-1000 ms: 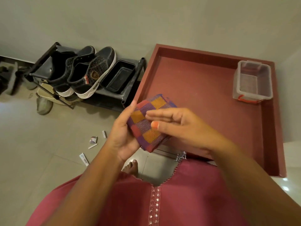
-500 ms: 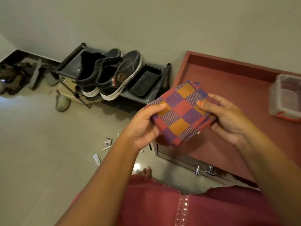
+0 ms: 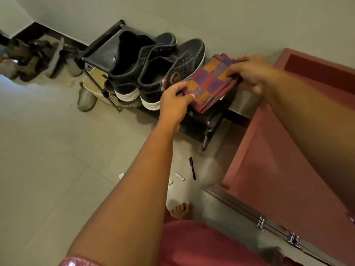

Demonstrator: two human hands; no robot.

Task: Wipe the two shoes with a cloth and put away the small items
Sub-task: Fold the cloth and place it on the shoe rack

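Left hand (image 3: 175,101): pinches near corner of folded checked cloth (image 3: 208,83). Right hand (image 3: 249,72): grips far edge. Cloth held between both, over right end of black shoe rack (image 3: 99,54), just beside two black shoes (image 3: 153,73) on rack. Advice: keep fold thick, steady shoe with one hand, wipe toe to heel. Small items: pen (image 3: 192,167), scraps on floor. Red tray-top (image 3: 278,160): contents out of view.

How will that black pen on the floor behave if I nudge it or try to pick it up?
The pen looks thin and round, so it would probably roll on the smooth tiled floor if nudged sideways. It seems light and stiff. Lying flat on the tile, it may slide before the fingers get under it.
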